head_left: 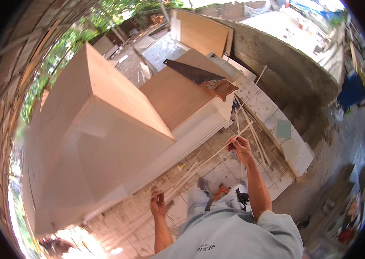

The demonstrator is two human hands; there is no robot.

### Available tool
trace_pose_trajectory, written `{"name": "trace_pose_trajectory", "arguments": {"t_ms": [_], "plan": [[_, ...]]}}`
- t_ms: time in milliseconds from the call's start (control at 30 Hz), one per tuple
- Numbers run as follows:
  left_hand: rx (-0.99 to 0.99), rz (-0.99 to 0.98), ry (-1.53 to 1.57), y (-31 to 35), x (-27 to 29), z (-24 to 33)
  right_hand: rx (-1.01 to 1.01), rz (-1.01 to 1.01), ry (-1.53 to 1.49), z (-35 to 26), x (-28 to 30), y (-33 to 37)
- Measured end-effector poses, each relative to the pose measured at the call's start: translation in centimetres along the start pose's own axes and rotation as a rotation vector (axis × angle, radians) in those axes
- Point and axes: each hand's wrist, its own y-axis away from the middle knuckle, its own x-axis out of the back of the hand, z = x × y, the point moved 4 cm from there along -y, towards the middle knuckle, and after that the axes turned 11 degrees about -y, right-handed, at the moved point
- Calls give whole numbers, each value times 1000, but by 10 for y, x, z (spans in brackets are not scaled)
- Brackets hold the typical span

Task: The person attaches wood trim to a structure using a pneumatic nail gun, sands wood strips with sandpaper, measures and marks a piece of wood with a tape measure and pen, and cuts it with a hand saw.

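My right hand (240,149) pinches a thin pale wooden strip (212,158) between thumb and fingers. One end of it sticks up past the hand. The strip slants down to the left, toward my left hand (158,204), and its far end is lost among other strips. The left hand is low, its fingers loosely bent and apart, with nothing clearly seen in them. Beyond my right hand, a handsaw (197,77) with a wooden handle lies on a plywood-topped cabinet box (161,97).
A tall white and plywood panelled piece (100,142) fills the left. Several loose strips (253,134) lie on the tiled floor (283,183) to the right, and more lie below left. A grey wall (277,60) curves behind. Plywood sheets (204,36) lean at the back.
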Motion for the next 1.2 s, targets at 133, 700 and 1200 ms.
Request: {"name": "trace_pose_trajectory", "arguments": {"t_ms": [133, 700, 1200], "plan": [[35, 101, -91, -37, 27, 20, 66, 94, -31, 41, -19, -22], [-136, 32, -233, -156, -10, 5, 251, 85, -168, 110, 50, -178], [-768, -51, -228, -231, -37, 14, 589, -143, -503, 81, 58, -280]]}}
